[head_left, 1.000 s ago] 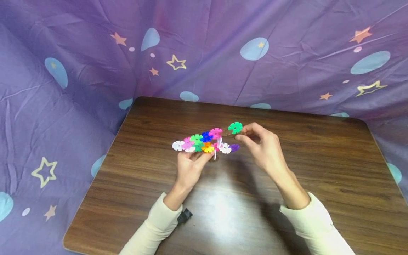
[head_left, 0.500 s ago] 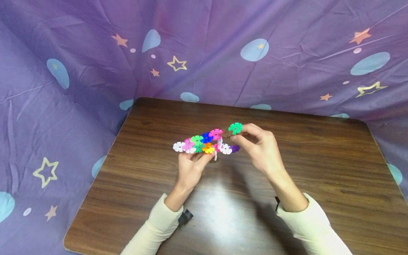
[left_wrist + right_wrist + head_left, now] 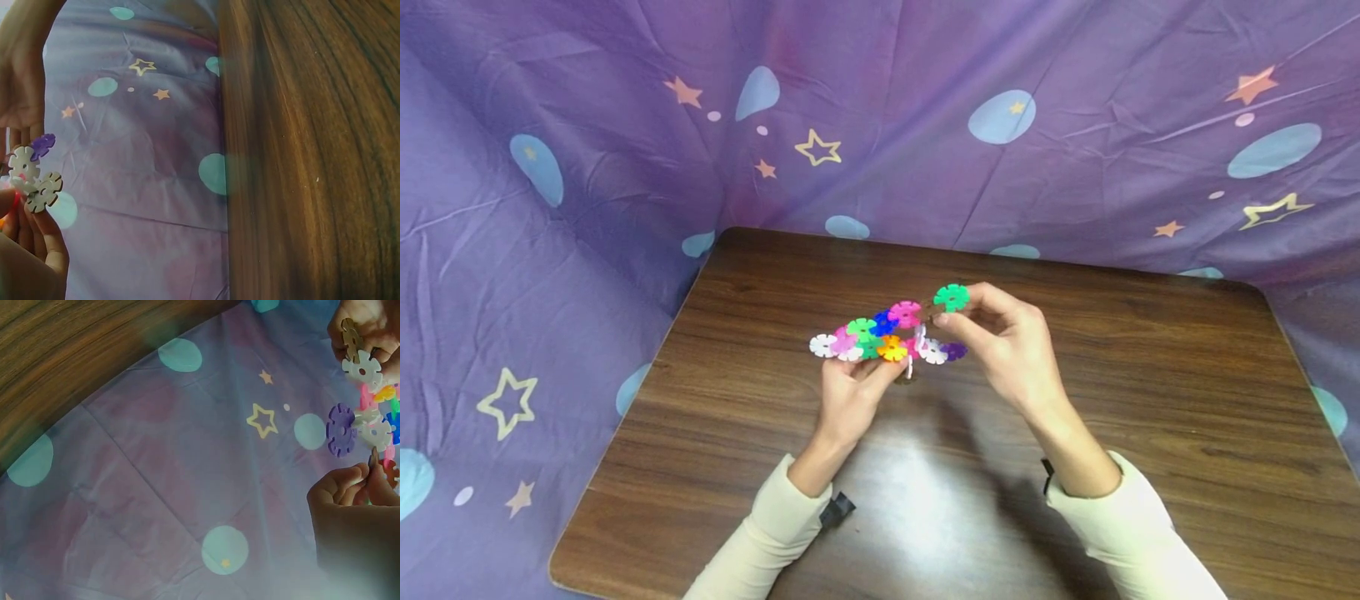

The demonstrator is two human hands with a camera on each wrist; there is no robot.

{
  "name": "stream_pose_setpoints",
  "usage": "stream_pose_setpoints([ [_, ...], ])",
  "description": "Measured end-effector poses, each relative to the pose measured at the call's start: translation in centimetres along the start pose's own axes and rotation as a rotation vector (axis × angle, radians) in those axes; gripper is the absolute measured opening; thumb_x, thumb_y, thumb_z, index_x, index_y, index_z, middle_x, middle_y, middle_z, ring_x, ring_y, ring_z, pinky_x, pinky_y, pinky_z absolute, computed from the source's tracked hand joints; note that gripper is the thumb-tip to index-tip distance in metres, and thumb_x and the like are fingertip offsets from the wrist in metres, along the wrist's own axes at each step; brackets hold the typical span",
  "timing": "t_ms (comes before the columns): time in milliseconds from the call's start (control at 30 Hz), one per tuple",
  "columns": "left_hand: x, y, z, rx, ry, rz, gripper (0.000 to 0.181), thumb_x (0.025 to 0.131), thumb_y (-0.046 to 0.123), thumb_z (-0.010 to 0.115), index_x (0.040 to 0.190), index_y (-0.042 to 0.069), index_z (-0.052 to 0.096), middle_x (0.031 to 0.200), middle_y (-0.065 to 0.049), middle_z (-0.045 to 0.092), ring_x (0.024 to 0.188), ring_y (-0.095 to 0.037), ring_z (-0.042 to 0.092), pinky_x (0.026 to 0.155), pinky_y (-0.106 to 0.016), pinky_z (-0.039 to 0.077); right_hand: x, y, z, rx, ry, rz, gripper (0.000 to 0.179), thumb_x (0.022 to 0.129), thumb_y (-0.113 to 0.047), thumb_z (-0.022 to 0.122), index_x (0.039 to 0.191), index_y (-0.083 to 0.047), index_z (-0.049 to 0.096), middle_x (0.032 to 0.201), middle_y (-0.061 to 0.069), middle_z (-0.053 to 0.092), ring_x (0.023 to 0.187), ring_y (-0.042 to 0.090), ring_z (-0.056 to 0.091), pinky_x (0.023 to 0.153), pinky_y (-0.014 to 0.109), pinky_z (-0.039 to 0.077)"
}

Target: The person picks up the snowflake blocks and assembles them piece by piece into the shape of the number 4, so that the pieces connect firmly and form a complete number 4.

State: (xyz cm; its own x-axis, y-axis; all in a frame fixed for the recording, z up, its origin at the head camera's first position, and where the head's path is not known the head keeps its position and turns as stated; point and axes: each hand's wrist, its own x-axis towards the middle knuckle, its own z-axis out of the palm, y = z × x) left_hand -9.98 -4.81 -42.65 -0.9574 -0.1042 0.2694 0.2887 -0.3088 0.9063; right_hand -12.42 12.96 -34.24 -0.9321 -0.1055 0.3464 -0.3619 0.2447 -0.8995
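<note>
In the head view my left hand (image 3: 850,400) grips a build of flower-shaped interlocking plastic discs (image 3: 892,348), held above the table. White, pink, green, blue, orange and purple discs show in it. To its right, my right hand (image 3: 1018,346) has thumb and fingers together beside a green disc (image 3: 952,297) and a hard-to-see brown disc. In the right wrist view these fingers pinch a thin disc seen edge-on (image 3: 373,459), close to a white disc (image 3: 376,434). A purple disc (image 3: 341,430) sticks out at the side. The left wrist view shows white discs (image 3: 24,164) between both hands.
Below the hands lies a brown wood-grain table (image 3: 1150,400) with rounded corners. A purple cloth (image 3: 895,150) with stars and blue spots hangs behind it and along the left side. A black strap piece (image 3: 837,510) shows at the left cuff.
My right hand has moved slightly left, nearer the build, and the green disc is a little closer to the pink one. My left hand has stayed almost still with the build.
</note>
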Motion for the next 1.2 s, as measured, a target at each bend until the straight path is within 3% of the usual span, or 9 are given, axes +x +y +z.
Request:
stream_pose_setpoints([
  [200,0.0,0.0,0.1,-0.004,-0.007,0.000,0.041,0.082,-0.013,0.071,0.122,-0.019,0.062,0.118,-0.043,0.064,0.102,-0.009,0.073,0.094,-0.030,0.061,-0.1,0.0,0.2,-0.026,-0.008,-0.040,0.010,0.087,-0.001,0.080,0.096,-0.004,0.077,0.094,0.003,0.077,0.088,0.003,0.069,0.080,0.018,0.059],
  [433,-0.1,-0.2,0.3,-0.017,0.011,-0.010,0.042,0.079,-0.016,0.071,0.121,-0.018,0.063,0.117,-0.036,0.069,0.103,-0.011,0.074,0.097,-0.033,0.061,-0.4,0.2,0.0,-0.024,-0.044,-0.050,0.009,0.089,0.000,0.078,0.097,-0.004,0.078,0.096,0.003,0.078,0.090,0.002,0.070,0.083,0.018,0.058],
  [500,-0.1,-0.2,0.5,-0.024,0.018,-0.017,0.042,0.079,-0.016,0.071,0.121,-0.018,0.062,0.117,-0.034,0.069,0.102,-0.011,0.074,0.096,-0.033,0.061,-0.5,0.3,0.0,-0.049,-0.032,-0.086,0.011,0.087,0.001,0.079,0.097,-0.005,0.079,0.095,0.002,0.078,0.090,0.000,0.069,0.082,0.016,0.056],
  [667,-0.3,-0.2,0.8,-0.053,0.035,-0.034,0.041,0.079,-0.016,0.071,0.119,-0.019,0.062,0.116,-0.035,0.069,0.102,-0.012,0.074,0.097,-0.033,0.060,-0.5,0.7,0.3,-0.044,-0.017,-0.210,0.013,0.085,0.008,0.077,0.093,-0.002,0.079,0.101,0.011,0.079,0.095,-0.001,0.070,0.083,0.015,0.057],
  [800,-0.5,-0.3,1.0,-0.048,0.051,-0.040,0.040,0.079,-0.015,0.072,0.118,-0.019,0.063,0.112,-0.026,0.074,0.102,-0.013,0.075,0.096,-0.033,0.061,-0.7,0.9,0.4,-0.036,-0.020,-0.255,0.013,0.084,0.011,0.076,0.092,0.000,0.079,0.104,0.017,0.078,0.099,-0.003,0.071,0.085,0.015,0.058],
  [933,-0.4,-0.4,1.0,-0.039,0.059,-0.054,0.040,0.078,-0.015,0.072,0.117,-0.020,0.063,0.108,-0.015,0.077,0.101,-0.014,0.075,0.095,-0.033,0.061,-0.6,1.0,0.2,-0.081,-0.028,-0.241,0.014,0.085,0.007,0.077,0.095,-0.002,0.080,0.104,0.013,0.079,0.101,-0.004,0.070,0.089,0.016,0.057],
  [1200,-0.1,-0.3,0.9,-0.019,0.032,-0.050,0.043,0.080,-0.015,0.071,0.122,-0.019,0.063,0.118,-0.039,0.067,0.102,-0.010,0.074,0.096,-0.032,0.061,-0.5,0.3,-0.9,-0.202,-0.066,-0.211,0.026,0.089,-0.009,0.080,0.115,-0.013,0.077,0.113,0.000,0.077,0.111,0.000,0.066,0.101,0.018,0.051],
])
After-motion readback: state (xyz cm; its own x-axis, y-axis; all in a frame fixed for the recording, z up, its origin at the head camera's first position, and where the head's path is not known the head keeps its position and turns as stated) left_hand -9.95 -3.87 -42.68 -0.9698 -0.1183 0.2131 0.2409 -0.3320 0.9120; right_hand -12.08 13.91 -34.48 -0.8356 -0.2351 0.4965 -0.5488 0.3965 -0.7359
